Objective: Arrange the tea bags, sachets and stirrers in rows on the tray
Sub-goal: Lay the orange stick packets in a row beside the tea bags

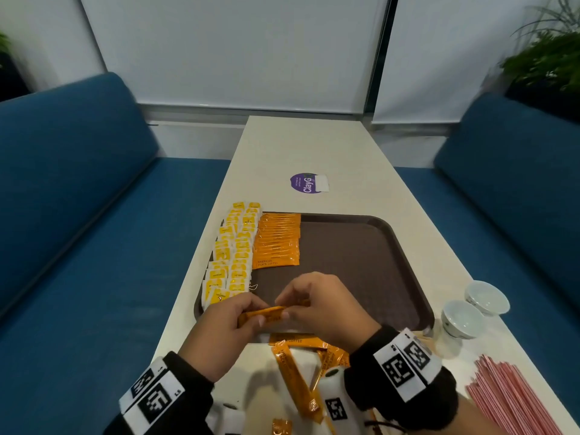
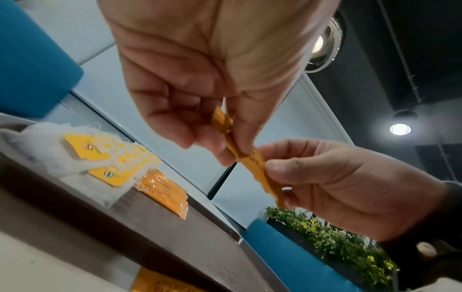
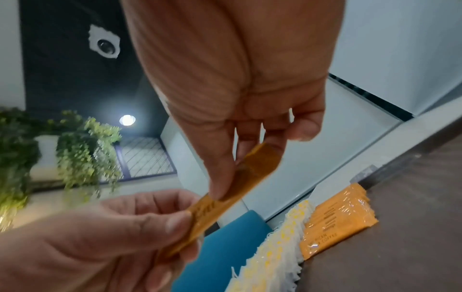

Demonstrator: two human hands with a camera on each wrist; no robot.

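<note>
Both hands hold one orange coffee sachet (image 1: 266, 313) level above the near edge of the brown tray (image 1: 361, 246). My left hand (image 1: 255, 310) pinches its left end and my right hand (image 1: 287, 306) pinches its right end. The left wrist view shows the sachet (image 2: 252, 164) between thumb and fingers of each hand. On the tray, yellow-and-white tea bags (image 1: 232, 255) lie in overlapping rows along the left edge. A row of orange sachets (image 1: 276, 243) lies beside them. Pink stirrers (image 1: 508, 400) lie in a pile on the table at the near right.
Loose orange sachets (image 1: 301, 356) lie on the white table under my wrists. Two small white cups (image 1: 461, 321) stand right of the tray. A purple sticker (image 1: 306, 183) is on the table beyond it. Blue benches flank the table.
</note>
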